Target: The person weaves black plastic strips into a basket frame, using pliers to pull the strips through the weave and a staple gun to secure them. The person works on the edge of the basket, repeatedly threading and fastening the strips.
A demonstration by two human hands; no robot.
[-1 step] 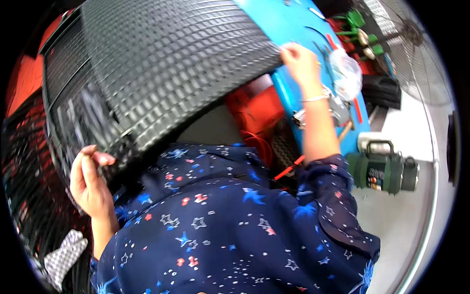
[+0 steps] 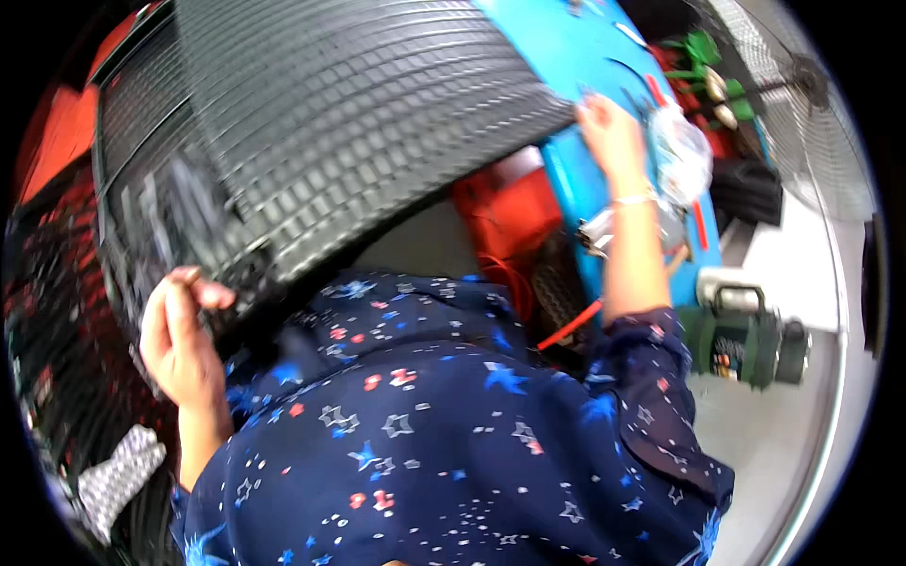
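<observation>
A large black woven panel [image 2: 377, 123] of flat plastic-like strips slants across the upper middle, above my lap. My right hand [image 2: 613, 141] is closed at its right corner, fingers pinched on the edge; whether they grip a single strip I cannot tell. My left hand [image 2: 179, 330] is beside the panel's lower left end, near a blurred bunch of loose black strips [image 2: 175, 212]. Its fingers are curled together, and what lies between them is hidden. Under the panel's left side shows a dark frame [image 2: 106, 170].
A blue table [image 2: 566, 47] on the right carries a clear plastic bag [image 2: 681, 156] and small tools. Beyond are a dark green cylindrical container [image 2: 727, 340] and a fan [image 2: 802, 123]. Many dark strips [image 2: 57, 321] hang at left, near a patterned cloth [image 2: 121, 481]. Red material [image 2: 510, 212] lies below the panel.
The whole view has shifted slightly to the right. My right hand and the panel's corner beside it have moved a little further right. My left hand has barely moved.
</observation>
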